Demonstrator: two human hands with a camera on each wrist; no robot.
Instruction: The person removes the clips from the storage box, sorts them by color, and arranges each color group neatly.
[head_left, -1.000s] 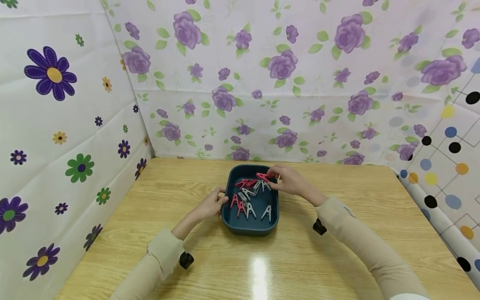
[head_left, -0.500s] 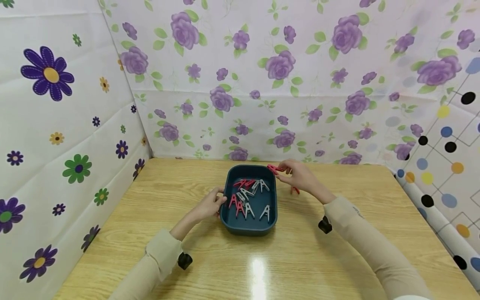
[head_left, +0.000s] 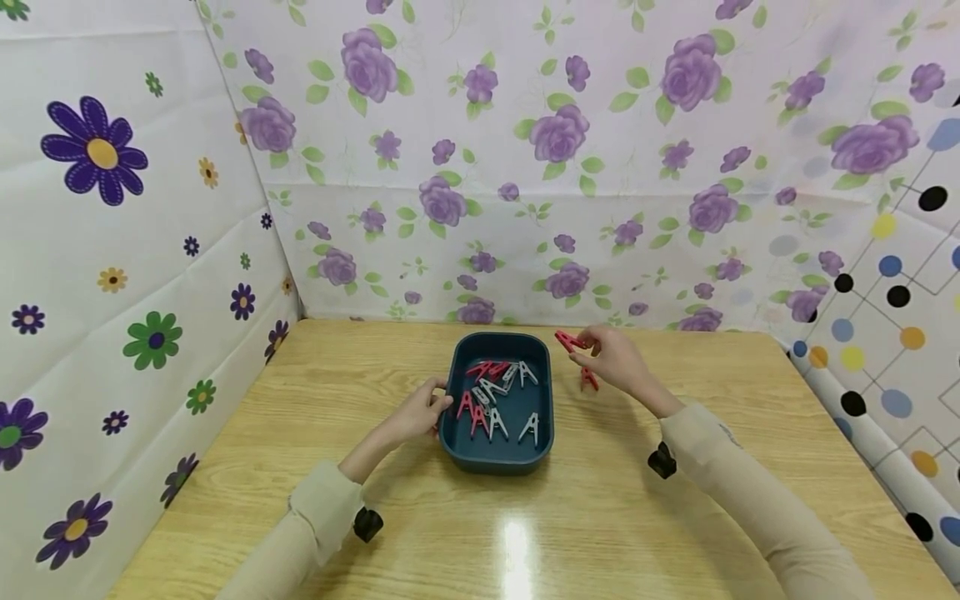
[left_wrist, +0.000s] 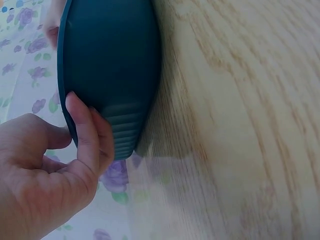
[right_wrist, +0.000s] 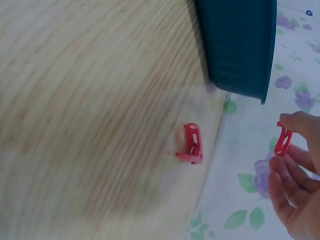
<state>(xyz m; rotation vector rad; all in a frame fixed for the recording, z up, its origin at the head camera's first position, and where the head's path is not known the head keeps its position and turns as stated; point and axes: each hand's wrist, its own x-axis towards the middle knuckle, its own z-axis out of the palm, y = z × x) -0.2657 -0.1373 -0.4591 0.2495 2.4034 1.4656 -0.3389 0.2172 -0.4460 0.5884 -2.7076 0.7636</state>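
Observation:
A dark teal plastic basin (head_left: 497, 464) stands on the table with several red and grey-white clothespins (head_left: 492, 423) lying in it. My left hand (head_left: 414, 414) grips the basin's left rim; in the left wrist view the thumb is at the rim and the fingers (left_wrist: 86, 131) lie against the outer wall. Past the basin's far right corner, my right hand (head_left: 617, 360) pinches a red clothespin (head_left: 567, 341) between thumb and fingertips, raised off the table. Another red clothespin (head_left: 589, 380) lies on the table below that hand, and the right wrist view shows this red clothespin (right_wrist: 193, 144) whole.
The wooden table (head_left: 600, 517) reaches back to a flowered cloth wall (head_left: 465, 167). More patterned cloth hangs at the left (head_left: 112, 333) and right sides. A small black device (head_left: 662, 461) sits at each sleeve cuff.
My right hand has lifted the red clothespin out of the basin and carried it right, beyond the rim. The clothespin on the table has come into sight. My left hand stays on the basin.

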